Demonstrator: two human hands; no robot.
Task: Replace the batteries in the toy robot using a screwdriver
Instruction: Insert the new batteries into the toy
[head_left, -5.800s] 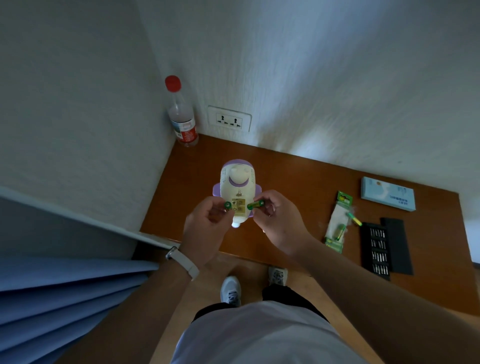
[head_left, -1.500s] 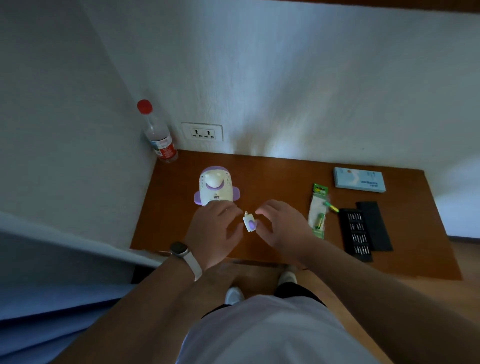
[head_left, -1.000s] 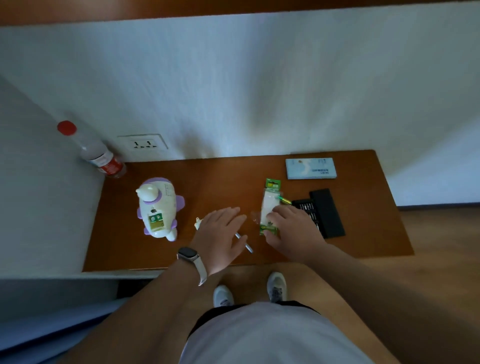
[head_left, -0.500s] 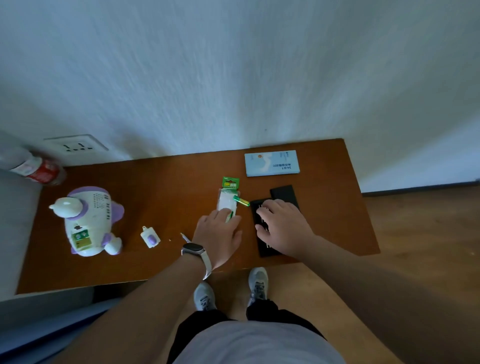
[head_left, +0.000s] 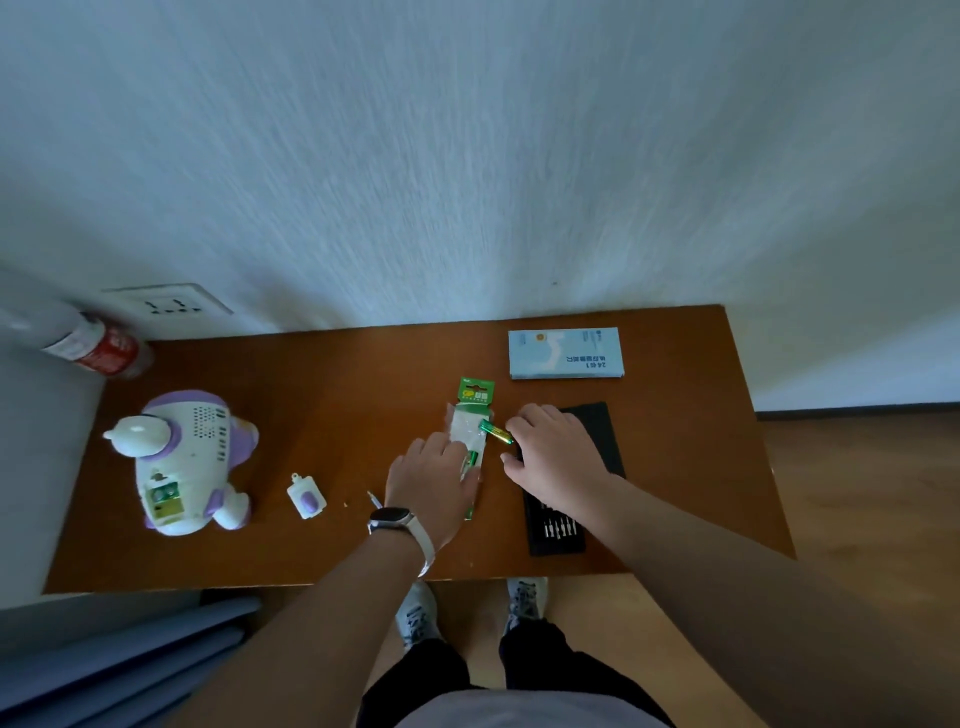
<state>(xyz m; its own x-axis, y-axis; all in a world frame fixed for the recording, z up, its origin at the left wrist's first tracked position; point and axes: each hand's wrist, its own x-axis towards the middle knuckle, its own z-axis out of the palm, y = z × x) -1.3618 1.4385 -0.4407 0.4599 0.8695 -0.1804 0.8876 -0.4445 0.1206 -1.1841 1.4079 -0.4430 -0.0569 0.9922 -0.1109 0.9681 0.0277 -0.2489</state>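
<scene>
left of frame: toy robot (head_left: 187, 462) lies back-up on the table (head_left: 691, 415), battery bay open, two cells seated in it; old or new, cannot tell. battery cover (head_left: 306, 496) is off, lying just right of the robot. screwdriver (head_left: 375, 500): only the tip shows, beside the left wrist. left hand (head_left: 434, 478) flat, fingers straight, pressing the battery pack (head_left: 470, 431). loose battery (head_left: 496, 432) lies at the pack's right edge, against the right hand (head_left: 556, 457), whose fingers curl down over the bit case (head_left: 558, 530); pinching or not, cannot tell. remaining, by my reading: confirm fresh cells, refit cover, drive screw.

Toy robot (head_left: 182, 462) left, battery pack (head_left: 470, 421) centre, bit case (head_left: 556, 535) right, on table (head_left: 363, 395).
</scene>
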